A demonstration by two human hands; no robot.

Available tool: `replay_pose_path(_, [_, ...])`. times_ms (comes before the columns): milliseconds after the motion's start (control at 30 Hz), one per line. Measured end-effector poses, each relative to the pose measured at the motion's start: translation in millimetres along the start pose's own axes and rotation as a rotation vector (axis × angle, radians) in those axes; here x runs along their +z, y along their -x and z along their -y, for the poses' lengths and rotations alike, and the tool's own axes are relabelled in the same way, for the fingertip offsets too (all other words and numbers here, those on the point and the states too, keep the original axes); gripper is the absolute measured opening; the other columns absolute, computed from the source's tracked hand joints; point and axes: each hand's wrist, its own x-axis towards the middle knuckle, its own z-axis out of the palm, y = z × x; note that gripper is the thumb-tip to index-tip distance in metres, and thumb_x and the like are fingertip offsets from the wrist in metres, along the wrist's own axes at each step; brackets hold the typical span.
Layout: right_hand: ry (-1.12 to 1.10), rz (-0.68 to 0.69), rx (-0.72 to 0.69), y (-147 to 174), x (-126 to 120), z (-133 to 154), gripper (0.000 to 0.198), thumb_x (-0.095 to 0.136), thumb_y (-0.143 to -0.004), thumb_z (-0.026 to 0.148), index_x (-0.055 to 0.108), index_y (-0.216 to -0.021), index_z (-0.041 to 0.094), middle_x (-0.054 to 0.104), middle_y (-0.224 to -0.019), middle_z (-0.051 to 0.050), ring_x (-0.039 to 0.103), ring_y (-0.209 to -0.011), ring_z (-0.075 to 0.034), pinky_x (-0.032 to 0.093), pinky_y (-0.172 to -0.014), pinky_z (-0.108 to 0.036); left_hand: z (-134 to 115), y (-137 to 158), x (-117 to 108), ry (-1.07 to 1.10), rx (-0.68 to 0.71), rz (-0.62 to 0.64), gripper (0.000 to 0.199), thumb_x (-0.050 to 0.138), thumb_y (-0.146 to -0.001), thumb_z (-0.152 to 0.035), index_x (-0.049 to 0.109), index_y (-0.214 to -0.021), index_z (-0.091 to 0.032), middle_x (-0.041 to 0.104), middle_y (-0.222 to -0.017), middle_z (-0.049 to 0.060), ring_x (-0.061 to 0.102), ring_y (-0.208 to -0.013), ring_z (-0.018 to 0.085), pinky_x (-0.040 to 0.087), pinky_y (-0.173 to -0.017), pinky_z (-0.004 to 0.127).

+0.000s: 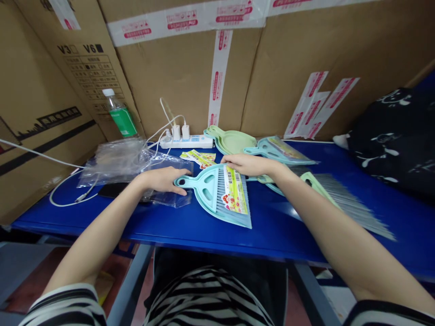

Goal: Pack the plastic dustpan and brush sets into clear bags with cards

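A light blue dustpan (205,192) lies on the blue table with a brush (220,199) nested in it, bristles facing right. A yellow-green printed label card (235,192) rests across the bristles. My left hand (165,180) is at the handle's end, thumb and forefinger on either side of it. At the card's top edge, my right hand (249,164) has its fingers closed on the card, thumb hidden. Two more label cards (200,158) lie behind the dustpan. Clear plastic bags (117,158) lie beyond my left hand.
Green dustpans (238,141) and a bagged blue set (280,150) lie at the back. Loose brushes (346,199) are at right, partly behind my forearm. A power strip (200,141) with cables, a bottle (120,115), cardboard boxes (186,68) and a black patterned cloth item (394,140) surround the work area.
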Motion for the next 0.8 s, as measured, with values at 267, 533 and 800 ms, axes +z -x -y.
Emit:
replay_pose_path(267, [0.035,0.029,-0.038,0.5,1.6,-5.6,0.024,0.040,-0.088,0.025,0.054,-0.107,0.019,0.065,-0.108,-0.010,0.060,-0.093,-0.021,0.046,-0.078,-0.032,1.9,-0.9,1.0,-0.018,0.013,0.003,0.062,0.060,-0.083,-0.042,0.040,-0.137,-0.020,0.062,-0.127,0.010,0.061,-0.108,0.021,0.043,-0.090,0.028])
replay_pose_path(533, [0.000,0.026,-0.069,0.3,0.2,-7.5,0.029,0.039,-0.088,0.028,0.055,-0.111,0.020,0.067,-0.108,-0.009,0.061,-0.093,-0.021,0.047,-0.079,-0.032,3.9,-1.6,2.9,-0.022,0.028,-0.009,0.061,0.059,-0.084,-0.044,0.040,-0.137,-0.021,0.062,-0.126,0.010,0.061,-0.107,0.021,0.043,-0.090,0.028])
replay_pose_path(800, [-0.014,0.048,-0.029,2.1,-2.3,-1.3,0.031,0.038,-0.090,0.030,0.055,-0.113,0.018,0.066,-0.111,-0.010,0.061,-0.095,-0.022,0.047,-0.082,-0.033,0.7,-0.3,0.8,-0.016,0.009,0.001,0.062,0.060,-0.083,-0.043,0.040,-0.137,-0.020,0.063,-0.125,0.010,0.062,-0.106,0.021,0.043,-0.088,0.027])
